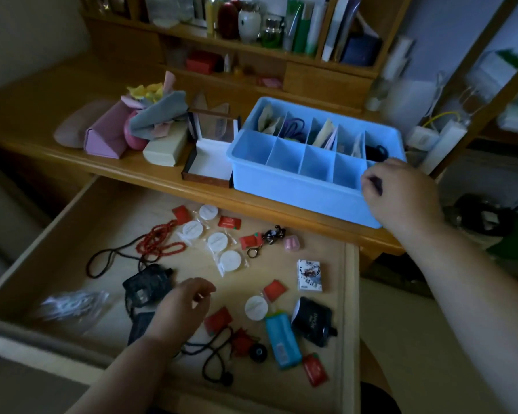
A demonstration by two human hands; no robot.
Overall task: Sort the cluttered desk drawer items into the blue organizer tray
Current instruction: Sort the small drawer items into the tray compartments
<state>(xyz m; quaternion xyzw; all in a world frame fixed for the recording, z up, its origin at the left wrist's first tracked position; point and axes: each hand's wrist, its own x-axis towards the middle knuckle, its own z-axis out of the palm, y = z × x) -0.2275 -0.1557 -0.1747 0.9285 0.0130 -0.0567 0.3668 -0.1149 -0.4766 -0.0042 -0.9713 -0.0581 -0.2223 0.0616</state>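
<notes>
The blue organizer tray point(296, 186) stands on the desktop, directly behind the open drawer point(72, 234); right hand point(401, 189) hovers at the tray's right front corner, fingers curled, contents indiscernible; left hand point(183, 306) hangs over the drawer in front of the tray, fingers loosely curled, holding nothing; the red packets point(219, 319) and white discs point(229, 261) lie scattered in the drawer.

Head-worn view, close, angled down over drawer point(72, 222) and desk point(150, 171).
</notes>
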